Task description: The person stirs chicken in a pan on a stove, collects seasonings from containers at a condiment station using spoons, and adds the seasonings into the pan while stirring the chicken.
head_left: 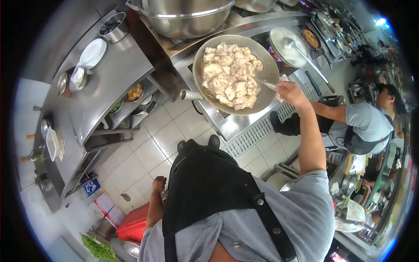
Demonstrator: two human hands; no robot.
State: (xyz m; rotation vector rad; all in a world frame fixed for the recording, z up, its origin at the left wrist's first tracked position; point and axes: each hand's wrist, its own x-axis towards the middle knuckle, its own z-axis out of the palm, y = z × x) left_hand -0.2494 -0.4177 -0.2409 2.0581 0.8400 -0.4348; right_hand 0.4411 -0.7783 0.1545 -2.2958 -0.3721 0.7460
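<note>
Pale, chunky meat pieces (231,76) heap in a round metal wok (267,61), seemingly only part-cooked, right grip (291,93) closed around a slender pale utensil (267,84), left grip (159,184) unclear.

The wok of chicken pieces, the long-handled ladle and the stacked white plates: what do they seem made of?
Wok: metal, probably steel, with a grey sheen on the bare inner wall. Ladle: silvery metal, likely stainless steel; its brown grip end looks wooden. Plates: smooth and white, ceramic or plastic; I can't tell which.
</note>
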